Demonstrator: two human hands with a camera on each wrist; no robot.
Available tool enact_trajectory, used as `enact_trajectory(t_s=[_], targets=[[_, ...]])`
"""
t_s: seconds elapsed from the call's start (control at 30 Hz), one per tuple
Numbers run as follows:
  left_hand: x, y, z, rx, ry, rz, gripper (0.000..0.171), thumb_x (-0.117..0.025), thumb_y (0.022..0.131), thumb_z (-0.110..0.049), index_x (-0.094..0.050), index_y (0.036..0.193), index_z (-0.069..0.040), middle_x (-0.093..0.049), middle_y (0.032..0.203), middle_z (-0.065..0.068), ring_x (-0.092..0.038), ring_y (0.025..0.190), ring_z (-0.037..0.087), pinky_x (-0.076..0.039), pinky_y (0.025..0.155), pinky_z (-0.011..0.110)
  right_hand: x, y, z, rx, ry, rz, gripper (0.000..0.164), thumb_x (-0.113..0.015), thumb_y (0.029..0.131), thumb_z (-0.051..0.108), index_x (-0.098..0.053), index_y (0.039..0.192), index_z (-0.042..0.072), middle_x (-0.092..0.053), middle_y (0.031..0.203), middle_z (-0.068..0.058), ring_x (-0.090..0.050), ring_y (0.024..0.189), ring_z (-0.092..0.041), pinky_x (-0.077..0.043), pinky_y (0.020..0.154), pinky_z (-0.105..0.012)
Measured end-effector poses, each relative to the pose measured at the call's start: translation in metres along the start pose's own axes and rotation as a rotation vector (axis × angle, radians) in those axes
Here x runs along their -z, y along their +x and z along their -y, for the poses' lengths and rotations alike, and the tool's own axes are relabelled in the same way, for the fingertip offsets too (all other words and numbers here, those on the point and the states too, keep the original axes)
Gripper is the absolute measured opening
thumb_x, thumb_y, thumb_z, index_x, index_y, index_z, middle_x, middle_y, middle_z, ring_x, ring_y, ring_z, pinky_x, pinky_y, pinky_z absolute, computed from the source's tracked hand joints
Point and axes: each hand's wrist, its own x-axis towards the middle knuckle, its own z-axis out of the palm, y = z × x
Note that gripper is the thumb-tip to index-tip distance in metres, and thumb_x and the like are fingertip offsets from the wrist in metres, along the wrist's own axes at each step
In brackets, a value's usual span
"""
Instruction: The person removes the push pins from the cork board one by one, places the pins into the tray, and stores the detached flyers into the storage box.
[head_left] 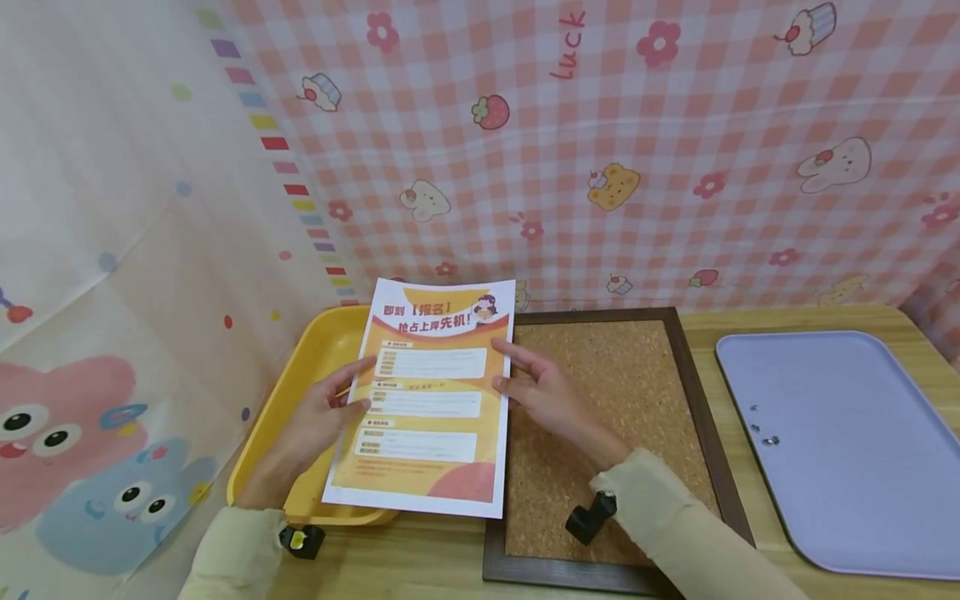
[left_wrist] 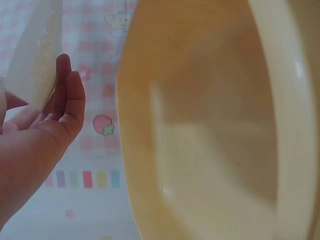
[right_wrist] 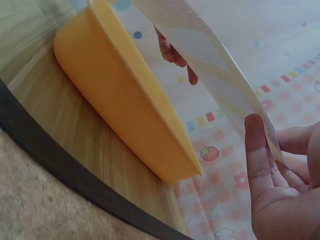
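Observation:
A printed orange and white flyer is held up between both hands, its printed side toward the head camera. My left hand pinches its left edge, thumb in front and fingers behind. On the opposite edge, my right hand grips the sheet between thumb and fingers. The right wrist view shows the back of the flyer with fingertips against it. Below and to the left stands a yellow plastic bin, partly hidden by the sheet. A cork board with a dark frame lies under my right forearm.
At the right, a lavender tray holds several small shiny pieces near its left edge. Everything stands on a wooden table. A pink checked cloth hangs behind, and a white patterned cloth hangs at the left.

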Motion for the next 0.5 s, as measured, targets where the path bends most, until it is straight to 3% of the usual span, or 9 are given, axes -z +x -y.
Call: enact_trajectory(t_s=[0.23,0.5], targets=[[0.011,-0.002,0.003,0.032,0.049,-0.042,0.060,-0.053,0.099,0.001,-0.038,0.154,-0.019,-0.040,0.151,0.016,-0.052,0.115,0.033,-0.054,0.084,0.022,-0.014,0.008,-0.002,0.028,-0.019,-0.006,0.055,-0.058,0.098,0.001,-0.044,0.150,0.011,-0.049,0.148,-0.015,-0.072,0.091,-0.022,-0.059,0.080,-0.041],[0.022,0.000,0.006,0.075,0.056,-0.094,0.058,-0.054,0.100,-0.001,-0.039,0.154,-0.017,-0.040,0.151,0.016,-0.050,0.119,0.032,-0.052,0.084,0.018,-0.029,0.016,-0.006,-0.002,0.023,-0.015,0.056,-0.057,0.097,-0.001,-0.045,0.150,0.012,-0.047,0.150,-0.013,-0.071,0.101,-0.025,-0.058,0.086,-0.040]])
